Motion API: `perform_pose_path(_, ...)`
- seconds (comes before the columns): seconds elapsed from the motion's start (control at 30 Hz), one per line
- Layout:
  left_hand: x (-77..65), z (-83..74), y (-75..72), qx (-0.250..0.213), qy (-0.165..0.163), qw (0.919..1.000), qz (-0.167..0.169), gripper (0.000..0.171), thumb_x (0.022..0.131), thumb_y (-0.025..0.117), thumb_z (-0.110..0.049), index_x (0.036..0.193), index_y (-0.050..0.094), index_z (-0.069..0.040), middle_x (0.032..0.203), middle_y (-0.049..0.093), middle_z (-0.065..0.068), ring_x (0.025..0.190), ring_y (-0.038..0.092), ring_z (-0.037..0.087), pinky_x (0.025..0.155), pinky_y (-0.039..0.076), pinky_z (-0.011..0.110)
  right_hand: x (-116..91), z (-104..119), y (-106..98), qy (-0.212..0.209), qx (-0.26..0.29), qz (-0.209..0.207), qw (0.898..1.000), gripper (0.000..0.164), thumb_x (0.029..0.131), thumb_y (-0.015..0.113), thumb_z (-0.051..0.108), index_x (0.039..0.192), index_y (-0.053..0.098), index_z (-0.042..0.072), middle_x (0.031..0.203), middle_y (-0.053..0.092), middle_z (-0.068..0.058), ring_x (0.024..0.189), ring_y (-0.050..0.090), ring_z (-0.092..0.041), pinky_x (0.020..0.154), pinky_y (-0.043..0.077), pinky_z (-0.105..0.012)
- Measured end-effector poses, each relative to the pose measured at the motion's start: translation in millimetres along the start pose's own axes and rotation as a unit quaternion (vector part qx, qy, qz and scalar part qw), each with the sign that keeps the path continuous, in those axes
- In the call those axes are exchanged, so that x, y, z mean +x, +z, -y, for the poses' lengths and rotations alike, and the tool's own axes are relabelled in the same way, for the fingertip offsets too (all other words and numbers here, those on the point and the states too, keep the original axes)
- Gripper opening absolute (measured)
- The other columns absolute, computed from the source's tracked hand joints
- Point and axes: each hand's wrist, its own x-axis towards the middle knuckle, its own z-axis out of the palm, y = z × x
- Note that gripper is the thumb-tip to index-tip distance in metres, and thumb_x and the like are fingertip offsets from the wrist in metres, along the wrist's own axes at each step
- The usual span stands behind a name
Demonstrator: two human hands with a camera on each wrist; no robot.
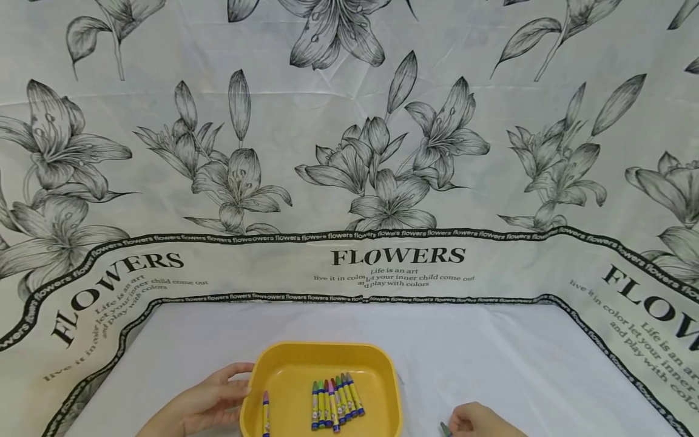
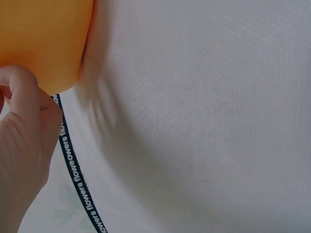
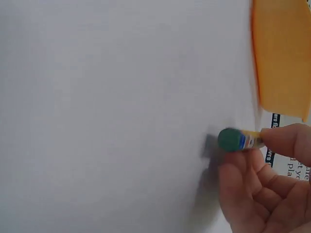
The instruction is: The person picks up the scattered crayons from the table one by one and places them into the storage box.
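Observation:
A yellow tray sits on the white cloth, with a group of several crayons lying side by side in its middle. One pink-tipped crayon lies apart along the left wall. My left hand touches the tray's left side from outside, its fingers lightly bent against the wall; in the left wrist view the hand is partly cut off. To the right of the tray, my right hand pinches a green crayon between thumb and fingers. Most of that crayon's length is hidden or foreshortened.
White cloth covers the surface around the tray. A flower-printed curtain with black lettered bands stands behind and along both sides. The tray's near edge falls outside the head view.

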Motion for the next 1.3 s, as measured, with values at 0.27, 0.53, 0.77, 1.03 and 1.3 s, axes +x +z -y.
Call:
perform_pose_path(0.27, 2.8, -1.4, 1.8, 0.004, -0.004, 1.0000, 0.002, 0.049, 0.093, 0.054, -0.006, 0.135, 0.031, -0.004, 0.117, 0.056, 0.009, 0.096, 0.059, 0.016, 0.081, 0.052, 0.027, 17.6, 48.5, -14.4, 0.015, 0.182, 0.034, 0.983, 0.018, 0.087, 0.053, 0.012, 0.097, 0.059, -0.001, 0.071, 0.056, 0.001, 0.060, 0.051, -0.008, 0.052, 0.047, -0.016)
perform_pose_path(0.53, 4.0, -4.4, 2.8, 0.007, -0.002, 1.0000, 0.002, 0.047, 0.093, 0.053, -0.006, 0.135, 0.032, -0.005, 0.114, 0.056, 0.009, 0.094, 0.059, 0.016, 0.079, 0.053, 0.026, 53.0, 106.2, -8.3, -0.018, 0.223, 0.038, 0.974, 0.025, 0.089, 0.056, 0.016, 0.105, 0.057, -0.003, 0.082, 0.060, -0.004, 0.066, 0.057, -0.011, 0.058, 0.054, -0.023)
perform_pose_path(0.77, -1.2, 1.0, -2.7, -0.020, -0.006, 0.9995, 0.022, 0.044, 0.094, 0.050, -0.005, 0.134, 0.032, -0.004, 0.110, 0.057, 0.009, 0.096, 0.060, 0.016, 0.083, 0.052, 0.029, 87.7, 143.7, 28.5, -0.009, 0.213, 0.057, 0.975, 0.024, 0.091, 0.056, 0.014, 0.107, 0.059, -0.003, 0.077, 0.059, -0.005, 0.064, 0.055, -0.012, 0.055, 0.053, -0.020)
perform_pose_path(1.03, -4.4, 0.6, 0.8, -0.025, -0.004, 0.9995, 0.019, 0.043, 0.094, 0.050, -0.004, 0.133, 0.032, -0.006, 0.113, 0.055, 0.009, 0.096, 0.058, 0.016, 0.083, 0.052, 0.028, 111.1, 159.7, 73.0, 0.017, 0.203, 0.069, 0.977, 0.019, 0.090, 0.054, 0.008, 0.103, 0.060, -0.005, 0.070, 0.054, -0.005, 0.053, 0.053, -0.009, 0.048, 0.050, -0.017)
perform_pose_path(1.3, -2.0, -2.6, 0.8, 0.009, 0.006, 0.9999, -0.008, 0.049, 0.093, 0.053, -0.005, 0.136, 0.029, -0.004, 0.115, 0.055, 0.008, 0.094, 0.057, 0.015, 0.078, 0.053, 0.027, 117.9, 162.4, 99.8, 0.023, 0.218, 0.072, 0.973, 0.011, 0.088, 0.052, 0.003, 0.094, 0.059, -0.003, 0.062, 0.055, -0.007, 0.046, 0.052, -0.010, 0.043, 0.050, -0.020)
